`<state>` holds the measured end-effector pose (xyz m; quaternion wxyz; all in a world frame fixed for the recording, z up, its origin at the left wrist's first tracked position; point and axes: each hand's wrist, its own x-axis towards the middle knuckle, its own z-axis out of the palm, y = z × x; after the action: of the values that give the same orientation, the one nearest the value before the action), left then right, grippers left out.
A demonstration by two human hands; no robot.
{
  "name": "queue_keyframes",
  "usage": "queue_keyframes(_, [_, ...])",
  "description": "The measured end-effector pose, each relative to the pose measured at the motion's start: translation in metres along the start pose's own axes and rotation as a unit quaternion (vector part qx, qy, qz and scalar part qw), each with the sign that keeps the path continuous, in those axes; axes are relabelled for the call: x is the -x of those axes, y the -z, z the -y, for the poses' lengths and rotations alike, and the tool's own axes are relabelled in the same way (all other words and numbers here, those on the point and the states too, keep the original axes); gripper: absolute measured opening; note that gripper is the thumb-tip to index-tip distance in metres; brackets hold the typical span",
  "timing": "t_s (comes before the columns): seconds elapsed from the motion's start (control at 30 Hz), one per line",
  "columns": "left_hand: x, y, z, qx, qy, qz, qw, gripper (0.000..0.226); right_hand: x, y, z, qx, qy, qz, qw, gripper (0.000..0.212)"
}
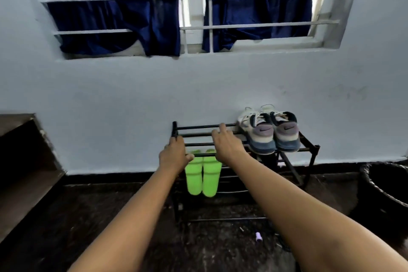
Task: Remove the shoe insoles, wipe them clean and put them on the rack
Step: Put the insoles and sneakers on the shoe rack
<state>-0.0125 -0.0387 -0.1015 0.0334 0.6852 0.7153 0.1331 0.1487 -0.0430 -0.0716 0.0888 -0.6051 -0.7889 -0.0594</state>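
The two green insoles (pixel 210 178) are seen draped side by side over the front rail of the rack (pixel 198 127), on its top tier, with most of their length hanging down in front of the lower rails. The pair of sneakers (pixel 271 132) is parked at the right end of the same tier, just beside the right hand (pixel 227 141). The left hand (pixel 175 154) is curled round the front rail near the left corner, its thumb brought up against the top of the left insole. The fingers of the right hand are laid forward across the rails, slightly apart; whether a rail is actually gripped cannot be told. The placing step is judged to be nearly finished, and the risks lie in the release. Since little of each insole is carried on the rail, both could be tipped off onto the dark floor (pixel 132 205) if the light frame is jolted or the thumb is dragged away carelessly, and the wiping would be undone by the grit there. The sneakers could also be nudged off the end if the right hand is swept sideways.
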Motion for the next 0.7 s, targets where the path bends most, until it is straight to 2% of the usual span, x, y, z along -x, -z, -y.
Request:
queue_keyframes(0.17, [0.061,0.014,0.109,-0.005,0.087,0.012,0.996,0.053,0.007,-0.002,0.113,-0.029,0.089,0.048,0.994,0.038])
queue_keyframes(0.33, [0.131,0.008,0.211,-0.004,0.200,0.033,0.979,0.048,0.031,-0.040,0.219,-0.036,0.176,0.129,0.975,0.042])
queue_keyframes(0.53, [0.218,-0.034,0.312,0.011,0.320,0.079,0.944,0.048,0.088,-0.106,0.330,-0.040,0.247,0.245,0.937,0.041])
queue_keyframes(0.7, [0.275,-0.091,0.361,0.038,0.369,0.140,0.918,0.057,0.121,-0.174,0.376,-0.010,0.264,0.338,0.903,0.057])
